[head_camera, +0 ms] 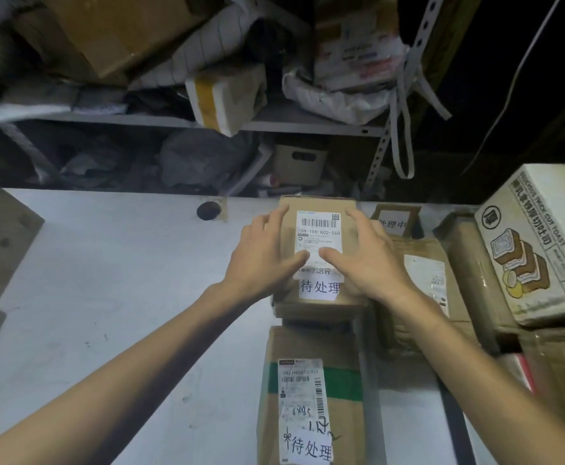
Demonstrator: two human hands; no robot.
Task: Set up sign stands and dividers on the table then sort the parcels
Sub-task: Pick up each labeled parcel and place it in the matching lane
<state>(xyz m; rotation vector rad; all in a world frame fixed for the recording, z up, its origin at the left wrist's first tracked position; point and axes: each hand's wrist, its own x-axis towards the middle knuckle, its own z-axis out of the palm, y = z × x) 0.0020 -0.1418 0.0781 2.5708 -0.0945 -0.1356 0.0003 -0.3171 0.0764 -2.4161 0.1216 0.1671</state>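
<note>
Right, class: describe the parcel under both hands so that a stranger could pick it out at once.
Start at the white table and go to its far edge, right of the dark round hole. The parcel is the brown box there, under the left hand and right hand. Unlike the nearer box, it has no green band.

Dim room, black at the upper right. Pale grey worktop (113, 297) across the lower view, scuffed, with a round dark hole (208, 210) near its far edge. Behind that far edge, a grey metal shelving unit (308, 125) with a perforated upright (383, 149) on the right, crammed with cardboard boxes, white mailer bags and crumpled wrapping. White strapping loop (403, 135) hanging from the upright. Thin pale cable (509, 85) slanting across the darkness.
</note>
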